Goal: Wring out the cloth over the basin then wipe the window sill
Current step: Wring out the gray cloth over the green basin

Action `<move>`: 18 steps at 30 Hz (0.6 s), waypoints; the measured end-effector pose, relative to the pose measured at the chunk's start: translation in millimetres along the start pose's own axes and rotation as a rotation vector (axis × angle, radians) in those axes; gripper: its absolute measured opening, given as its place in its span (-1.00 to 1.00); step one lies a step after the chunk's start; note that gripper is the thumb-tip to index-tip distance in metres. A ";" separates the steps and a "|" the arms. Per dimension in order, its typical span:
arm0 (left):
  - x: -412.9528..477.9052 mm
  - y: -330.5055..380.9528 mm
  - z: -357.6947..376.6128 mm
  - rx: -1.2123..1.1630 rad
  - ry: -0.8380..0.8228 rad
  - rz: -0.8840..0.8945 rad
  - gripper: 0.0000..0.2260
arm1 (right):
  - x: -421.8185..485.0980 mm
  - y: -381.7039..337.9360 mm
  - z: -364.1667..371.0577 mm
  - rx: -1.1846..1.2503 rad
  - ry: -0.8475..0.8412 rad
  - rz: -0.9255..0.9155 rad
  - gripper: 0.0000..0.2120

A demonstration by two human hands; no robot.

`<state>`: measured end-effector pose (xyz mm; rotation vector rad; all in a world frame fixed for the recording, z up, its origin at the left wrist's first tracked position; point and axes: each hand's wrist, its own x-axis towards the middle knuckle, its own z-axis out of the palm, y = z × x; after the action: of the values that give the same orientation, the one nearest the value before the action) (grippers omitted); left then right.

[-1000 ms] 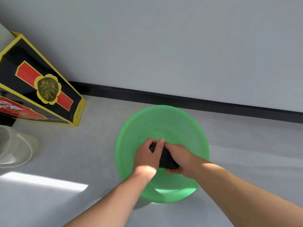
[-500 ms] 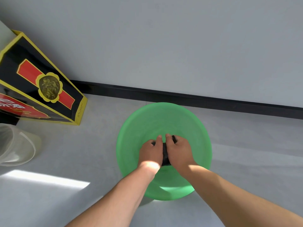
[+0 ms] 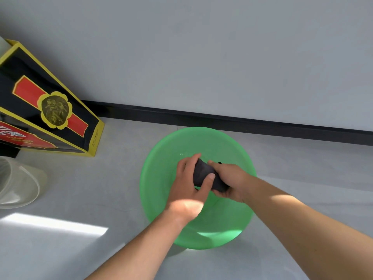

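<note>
A round green basin sits on the grey floor below me. Over its middle, both hands grip a dark, bunched-up cloth. My left hand wraps the cloth's left end, thumb across its front. My right hand clasps the right end from behind. The cloth is rolled tight between them and mostly covered by fingers. No window sill is in view.
A black, yellow and red carton leans at the left near the wall. A translucent plastic container stands at the far left. A black skirting board runs along the grey wall behind the basin. A sunlit patch lies on the floor.
My hands, pressed side by side over the cloth half a second ago, have rotated apart, exposing more of the twisted cloth between them. The view has shifted slightly.
</note>
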<state>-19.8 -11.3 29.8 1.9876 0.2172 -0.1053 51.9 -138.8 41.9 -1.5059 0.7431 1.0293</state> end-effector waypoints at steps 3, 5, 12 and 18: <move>5.3 -2.2 -4.9 0.027 -0.029 0.029 -0.48 | -0.8 -0.5 2.0 -0.032 -0.072 0.089 -0.72; 11.5 -3.1 -9.6 0.066 -0.021 0.032 -0.58 | -3.6 -2.9 5.2 -0.035 -0.115 0.113 -0.72; 12.6 -5.1 -2.3 -0.086 0.153 -0.260 -0.58 | -4.5 0.5 30.2 -0.089 0.094 -0.090 -0.64; 18.1 5.0 8.5 -0.247 0.216 -0.397 -0.62 | -1.1 9.7 34.0 -0.155 0.290 -0.408 -0.53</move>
<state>-0.8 -19.1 27.6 1.6873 0.7293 -0.1119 35.8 -107.5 38.4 -1.8719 0.5288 0.5777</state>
